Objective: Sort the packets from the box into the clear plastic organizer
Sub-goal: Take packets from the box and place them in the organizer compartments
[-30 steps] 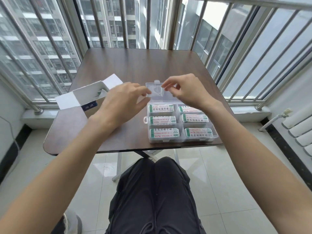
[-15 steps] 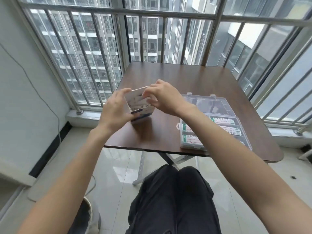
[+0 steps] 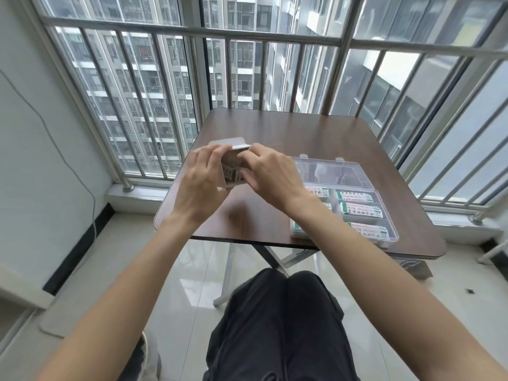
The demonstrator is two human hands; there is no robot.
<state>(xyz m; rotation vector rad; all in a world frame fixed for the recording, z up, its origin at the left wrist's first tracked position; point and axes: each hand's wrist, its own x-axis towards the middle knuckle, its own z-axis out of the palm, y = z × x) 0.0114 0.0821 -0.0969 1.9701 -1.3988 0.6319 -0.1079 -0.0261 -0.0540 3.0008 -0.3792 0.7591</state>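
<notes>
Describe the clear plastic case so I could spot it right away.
Start at the brown table by the barred window. On its near right part, right of both hands, lies the clear plastic organizer, its lid flipped open toward the window. Unlike the cardboard box held in the hands, it is see-through, with green-and-white packets in its compartments.

Surface [image 3: 316, 133]: dark brown wood-grain top, thin black edge.
Organizer [image 3: 384, 213]: clear, colourless plastic, lid included.
Packets [image 3: 360, 209] in the organizer: white, green end bands, green and dark print.
Box [image 3: 233, 166], left of the organizer: white flap, grey-brown inner side, white panel with green and dark markings.
Trousers [image 3: 280, 325], below the surface: black.
Floor tiles [image 3: 192, 270]: glossy off-white.
Window bars [image 3: 176, 105], behind the surface: silver-grey metal.
Wall [image 3: 41, 160], left of the surface: pale grey-white, black skirting at its foot.
</notes>
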